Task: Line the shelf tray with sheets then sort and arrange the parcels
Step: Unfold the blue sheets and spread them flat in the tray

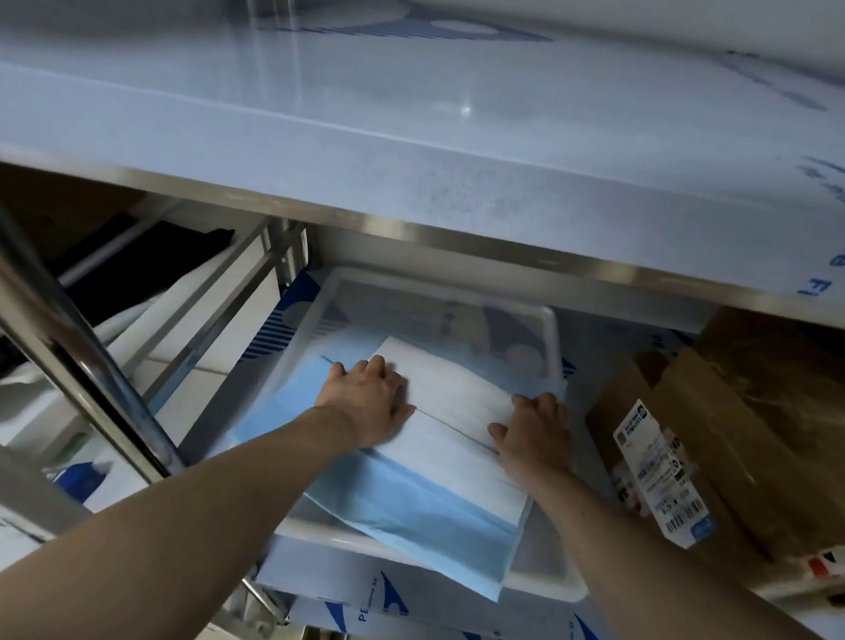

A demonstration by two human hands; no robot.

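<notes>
A clear plastic tray (442,291) sits on the lower shelf under the steel top. Folded blue and white sheets (429,493) lie in it, and their near corner hangs over the tray's front rim. My left hand (368,403) lies flat on the sheets at their left side, fingers straight and spread. My right hand (535,433) presses flat on the sheets at the right, by the tray's right wall. A brown cardboard parcel (730,437) with a white barcode label (658,475) stands on the shelf to the right of the tray.
The upper shelf (422,122), covered in blue-printed protective film, overhangs the tray. A steel post (64,327) slants across the left. White and dark bags (117,271) lie beyond the frame at left. More cardboard (793,372) fills the right rear.
</notes>
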